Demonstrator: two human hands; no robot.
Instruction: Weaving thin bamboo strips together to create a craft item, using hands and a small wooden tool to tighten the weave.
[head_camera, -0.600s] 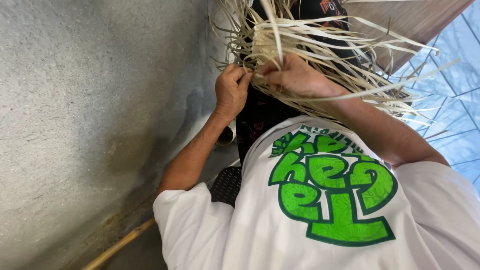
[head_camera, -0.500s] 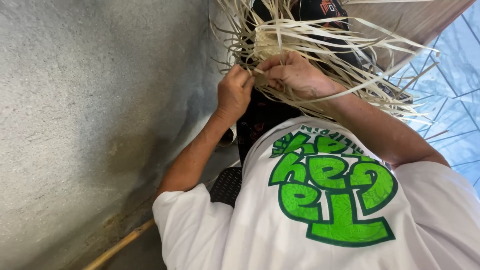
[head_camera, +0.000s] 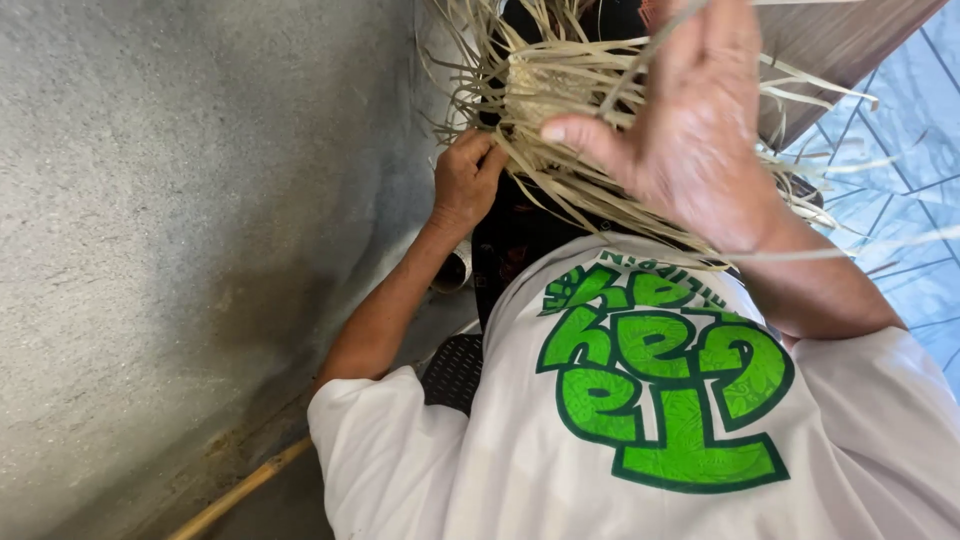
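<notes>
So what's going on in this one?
A person in a white shirt with green lettering is working a bundle of pale straw-like strips with a small woven patch at its middle. The left hand pinches strips at the bundle's edge. The right hand is raised, fingers spread, with a strip running between them. A rough grey wall is alongside.

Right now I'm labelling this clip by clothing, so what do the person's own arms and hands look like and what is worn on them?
Both arms are bare from the short sleeves down. The sleeves belong to a loose white T-shirt with large green, dark-outlined lettering on the chest. The left hand and the right hand wear no gloves, and no rings, watch or bracelets show.
</notes>
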